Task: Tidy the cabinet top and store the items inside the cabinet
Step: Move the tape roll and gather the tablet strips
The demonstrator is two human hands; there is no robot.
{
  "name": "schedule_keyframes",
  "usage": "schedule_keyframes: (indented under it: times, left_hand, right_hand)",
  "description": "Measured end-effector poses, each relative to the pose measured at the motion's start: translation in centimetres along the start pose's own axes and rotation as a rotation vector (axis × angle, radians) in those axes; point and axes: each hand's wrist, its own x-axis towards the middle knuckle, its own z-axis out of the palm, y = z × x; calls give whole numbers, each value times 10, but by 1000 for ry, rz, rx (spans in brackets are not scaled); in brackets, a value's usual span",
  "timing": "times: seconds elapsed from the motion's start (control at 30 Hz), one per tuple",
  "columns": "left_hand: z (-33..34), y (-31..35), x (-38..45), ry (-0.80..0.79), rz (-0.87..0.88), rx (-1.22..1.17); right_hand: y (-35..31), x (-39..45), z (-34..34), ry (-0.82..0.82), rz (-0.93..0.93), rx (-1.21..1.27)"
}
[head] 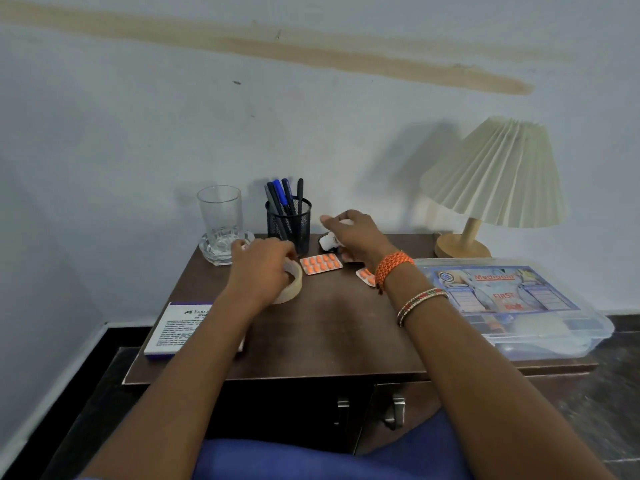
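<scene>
2 hands (266, 265) (356, 237) low: tape roll (292, 289) under left grip, bottle (329, 241) seemingly under right.

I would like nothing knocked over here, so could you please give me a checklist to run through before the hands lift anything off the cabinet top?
1. Left hand has hold of the tape roll: ok, fingers curl over it.
2. Right hand has hold of the small white bottle: cannot tell, the hand hides the contact.
3. Glass upright, apart from the left hand: ok.
4. Pen holder stands close between both hands: not ok, easily bumped.
5. Pill strip lies flat and free: ok.
6. Cabinet doors open for storing: not ok, they look closed.
</scene>
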Motion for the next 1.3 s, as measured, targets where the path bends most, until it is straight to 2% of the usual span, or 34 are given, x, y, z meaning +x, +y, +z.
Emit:
schedule_keyframes:
  times: [0.07,0.2,0.4,0.53,0.7,0.8,0.87,1.03,1.2,1.3]
  left_hand:
    - [-4,-19,-7,46,-100,-64]
    - [-5,-46,-17,56,-227,-176]
    - [-10,-46,-24,-21,-242,-184]
    - [-9,-45,-22,-107,-275,-183]
    - [-7,-36,-19,-113,-265,-157]
    - [-7,-36,-19,-101,-276,-203]
    - [-9,-34,-20,-76,-272,-234]
    - [-15,-10,-19,71,-144,-349]
    - [-1,49,-11,0,180,-423]
    - [11,94,-12,-52,332,-438]
  right_hand:
    - [1,1,18,-126,19,-16]
    - [-1,-5,47,-198,-208,-368]
    - [9,-3,64,-318,-344,-685]
    - [10,-2,66,-267,-430,-745]
    - [15,-7,59,-285,-392,-963]
    - [17,-9,54,-280,-388,-919]
    - [12,-12,46,-229,-429,-827]
    - [-9,-28,9,108,-554,-616]
    - [-9,-50,-49,468,-586,-618]
    - [0,-61,-85,628,-456,-684]
